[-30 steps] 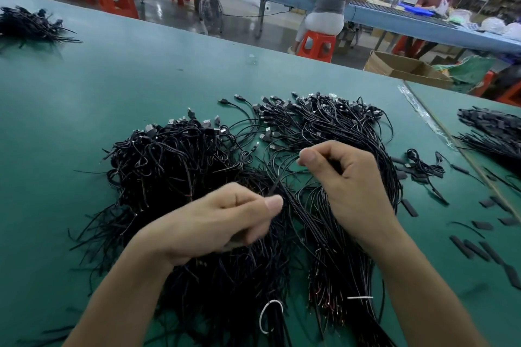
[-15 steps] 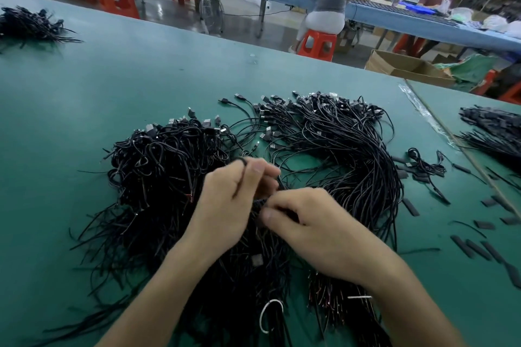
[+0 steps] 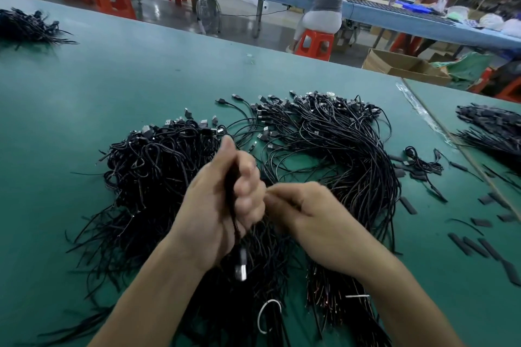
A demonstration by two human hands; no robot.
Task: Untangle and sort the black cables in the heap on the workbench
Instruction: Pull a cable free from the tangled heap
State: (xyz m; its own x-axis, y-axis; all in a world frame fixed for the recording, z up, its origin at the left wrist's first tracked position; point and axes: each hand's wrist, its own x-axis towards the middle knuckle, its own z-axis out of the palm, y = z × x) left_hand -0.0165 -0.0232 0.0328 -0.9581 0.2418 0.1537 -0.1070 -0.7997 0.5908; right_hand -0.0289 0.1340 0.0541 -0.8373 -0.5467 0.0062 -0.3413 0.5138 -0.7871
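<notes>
A big heap of thin black cables (image 3: 158, 177) with small plugs covers the green workbench (image 3: 141, 79), with a second, straighter mass of cables (image 3: 352, 155) to its right. My left hand (image 3: 222, 200) is raised over the heap and grips a black cable; the cable's silver plug (image 3: 242, 265) dangles below the palm. My right hand (image 3: 318, 222) sits just right of it, fingers curled and pinching the same cable at the left hand's knuckles. Both hands are blurred.
Short black sleeve pieces (image 3: 476, 245) lie scattered at the right. More cable bundles lie at the far left (image 3: 25, 28) and on the neighbouring bench (image 3: 493, 132). White ties (image 3: 265, 315) lie near the front edge. Two people sit at a blue bench (image 3: 366, 8) behind.
My left hand has lifted and turned upright with a cable in its grip, its plug now hanging free. The right hand stayed close, shifting slightly right.
</notes>
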